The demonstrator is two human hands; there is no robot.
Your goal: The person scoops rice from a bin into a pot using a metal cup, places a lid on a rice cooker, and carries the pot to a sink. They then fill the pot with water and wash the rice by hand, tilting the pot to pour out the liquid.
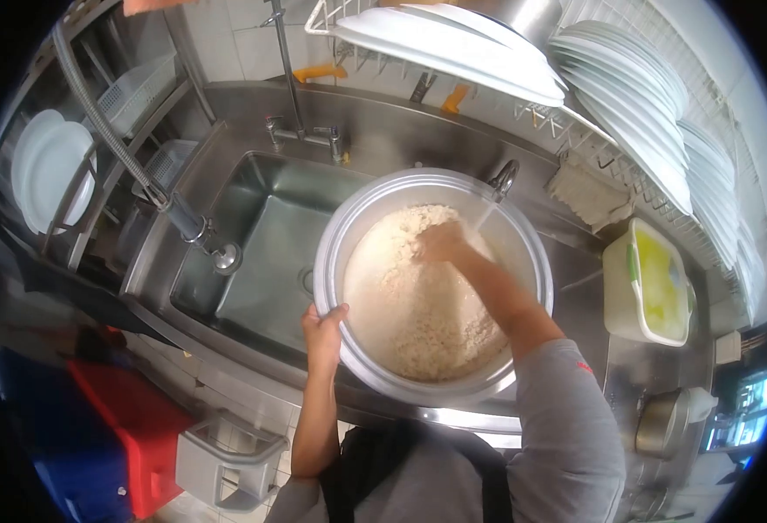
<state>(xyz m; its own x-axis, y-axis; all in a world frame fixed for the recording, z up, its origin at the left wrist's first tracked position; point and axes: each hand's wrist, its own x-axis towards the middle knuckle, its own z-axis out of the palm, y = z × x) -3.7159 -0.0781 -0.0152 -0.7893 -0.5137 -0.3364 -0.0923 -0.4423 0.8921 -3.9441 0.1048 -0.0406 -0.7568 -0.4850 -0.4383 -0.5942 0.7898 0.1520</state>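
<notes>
A big round metal pot point(540, 261) stands on the sink counter, its left part over the basin. Wet white rice point(440, 340) in cloudy water fills much of it. My left hand point(322, 336) grips the pot's rim at the lower left, thumb over the edge. My right hand point(443, 242) reaches into the pot and touches the rice near the far side; its fingers are partly buried and hard to make out. A small curved faucet point(505, 179) stands at the pot's far right edge, with a thin stream falling inside.
Left of the pot lies the steel sink basin point(270, 235), with a hanging spray nozzle point(225, 257) above it. White plates point(619, 96) fill a wire rack overhead. At right are a white tub point(645, 288) with yellow-green contents and a metal pot point(662, 423). Bins point(131, 427) stand lower left.
</notes>
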